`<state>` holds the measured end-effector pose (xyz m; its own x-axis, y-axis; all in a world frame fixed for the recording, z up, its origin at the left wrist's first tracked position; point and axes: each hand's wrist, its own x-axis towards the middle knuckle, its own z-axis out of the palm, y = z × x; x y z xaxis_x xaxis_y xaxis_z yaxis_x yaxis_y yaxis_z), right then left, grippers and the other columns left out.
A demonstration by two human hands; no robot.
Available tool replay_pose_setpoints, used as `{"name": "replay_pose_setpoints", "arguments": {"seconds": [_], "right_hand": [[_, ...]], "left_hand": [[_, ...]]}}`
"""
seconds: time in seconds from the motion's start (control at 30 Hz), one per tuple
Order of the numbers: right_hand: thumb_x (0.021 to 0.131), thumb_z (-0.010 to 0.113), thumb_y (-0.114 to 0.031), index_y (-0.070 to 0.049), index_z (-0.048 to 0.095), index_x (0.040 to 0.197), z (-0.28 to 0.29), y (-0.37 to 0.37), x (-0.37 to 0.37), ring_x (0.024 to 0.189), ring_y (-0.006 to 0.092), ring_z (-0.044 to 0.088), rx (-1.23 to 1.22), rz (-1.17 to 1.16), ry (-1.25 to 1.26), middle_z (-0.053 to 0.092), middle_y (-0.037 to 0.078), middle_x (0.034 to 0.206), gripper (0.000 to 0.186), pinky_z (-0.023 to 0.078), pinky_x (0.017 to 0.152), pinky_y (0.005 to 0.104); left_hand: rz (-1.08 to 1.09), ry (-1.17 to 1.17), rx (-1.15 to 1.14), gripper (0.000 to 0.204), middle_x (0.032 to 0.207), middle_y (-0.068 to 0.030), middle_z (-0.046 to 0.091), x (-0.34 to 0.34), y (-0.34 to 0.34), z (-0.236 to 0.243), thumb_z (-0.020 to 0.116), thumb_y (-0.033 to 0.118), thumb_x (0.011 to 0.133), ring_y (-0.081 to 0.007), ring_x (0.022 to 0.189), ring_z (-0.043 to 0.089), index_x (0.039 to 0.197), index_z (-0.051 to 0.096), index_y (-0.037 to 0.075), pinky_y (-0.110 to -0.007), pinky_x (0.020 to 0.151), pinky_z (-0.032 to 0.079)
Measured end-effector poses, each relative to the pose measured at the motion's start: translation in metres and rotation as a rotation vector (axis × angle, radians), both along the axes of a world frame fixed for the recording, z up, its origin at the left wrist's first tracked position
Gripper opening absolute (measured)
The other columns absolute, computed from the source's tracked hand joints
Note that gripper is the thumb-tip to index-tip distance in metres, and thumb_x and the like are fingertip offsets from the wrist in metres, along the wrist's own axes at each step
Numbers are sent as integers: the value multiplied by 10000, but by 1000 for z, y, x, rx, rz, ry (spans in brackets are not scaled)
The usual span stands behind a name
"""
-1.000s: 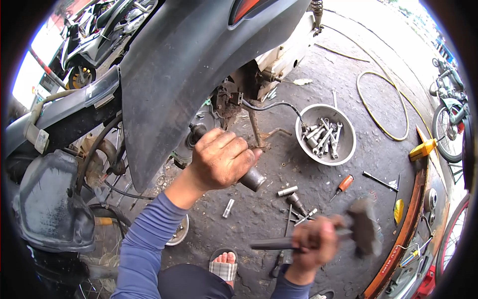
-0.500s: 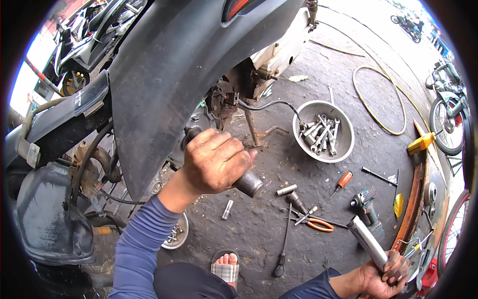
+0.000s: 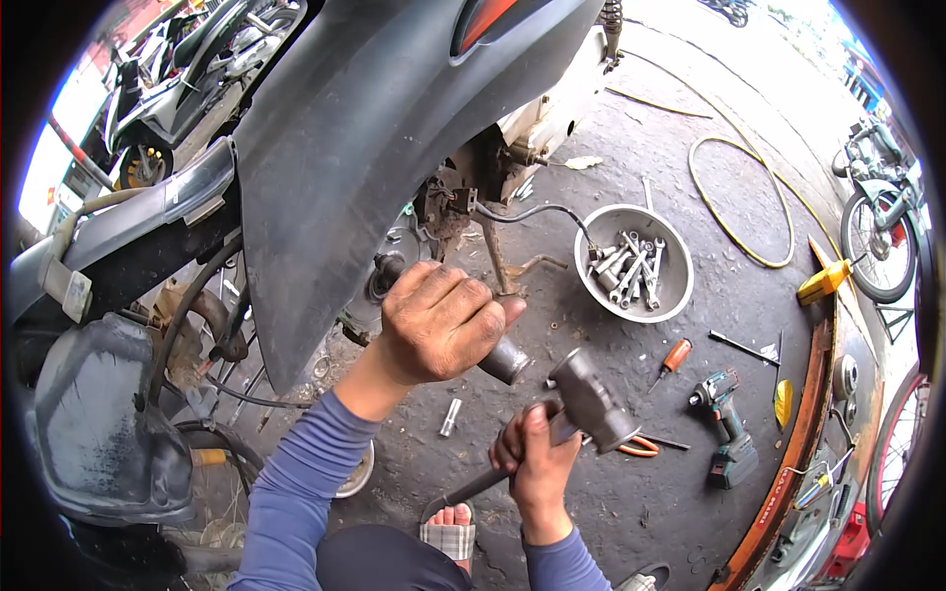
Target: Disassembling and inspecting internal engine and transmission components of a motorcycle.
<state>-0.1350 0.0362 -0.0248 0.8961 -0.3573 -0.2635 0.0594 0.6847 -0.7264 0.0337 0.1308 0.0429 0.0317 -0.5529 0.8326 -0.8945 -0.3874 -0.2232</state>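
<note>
My left hand (image 3: pixel 443 320) is wrapped around a thick dark cylindrical hand impact driver (image 3: pixel 506 361). Its far end points at the round engine part (image 3: pixel 379 281) below the motorcycle's grey side panel (image 3: pixel 335 167); whether it touches is hard to see. Gripped in my right hand (image 3: pixel 537 458) is a hammer (image 3: pixel 596 399), its heavy steel head just right of the driver's blunt near end with a small gap between them. The hammer's dark handle slants down to the left, over my sandal.
A metal bowl (image 3: pixel 687 286) of wrenches and sockets stands right of the engine. On the ground lie a small socket (image 3: pixel 450 418), an orange screwdriver (image 3: pixel 672 361), a cordless driver (image 3: pixel 727 424) and orange-handled pliers (image 3: pixel 641 447), partly hidden. A second bowl (image 3: pixel 361 475) sits behind my left forearm.
My right hand has come from the lower right to the middle, bringing the hammer beside the driver's end. My left hand keeps its grip, while the view has shifted slightly.
</note>
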Motion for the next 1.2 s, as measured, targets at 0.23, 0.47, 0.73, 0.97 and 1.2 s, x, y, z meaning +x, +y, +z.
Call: {"name": "replay_pose_setpoints", "arguments": {"seconds": [0.23,0.47,0.73,0.97,1.2], "right_hand": [[941,636,-320,-53,498,967,55,-29,54,388,72,384,-78,175,-185,495,35,621,302,359,386,240],[933,656,-255,-59,460,892,48,-32,48,378,83,372,-320,67,-154,405,3,536,280,338,375,245],[924,596,-41,-75,448,888,8,9,0,410,108,405,-421,142,-95,465,34,578,156,365,413,286],[915,504,-95,-111,457,917,39,-63,-9,371,51,270,-36,-315,-216,287,-48,546,50,306,337,239],[843,522,-92,-150,364,615,93,-126,-69,479,80,352,-314,-977,-674,327,-36,538,284,378,522,222]], "left_hand": [[10,201,145,154,720,-12,560,-10,2,34,722,127,686,-208,695,596,773,602,88,-346,589,443],[52,424,479,171,625,-56,583,-3,5,36,723,165,671,-234,593,615,674,570,89,-342,556,479],[-39,431,420,151,635,-58,602,3,6,34,697,112,598,-248,570,613,655,559,92,-349,520,476],[-12,430,417,184,670,-57,619,3,11,33,700,119,568,-245,598,625,691,565,93,-346,548,497],[-40,411,412,179,673,-51,620,6,3,31,699,127,575,-240,603,626,687,562,100,-341,543,488]]}}
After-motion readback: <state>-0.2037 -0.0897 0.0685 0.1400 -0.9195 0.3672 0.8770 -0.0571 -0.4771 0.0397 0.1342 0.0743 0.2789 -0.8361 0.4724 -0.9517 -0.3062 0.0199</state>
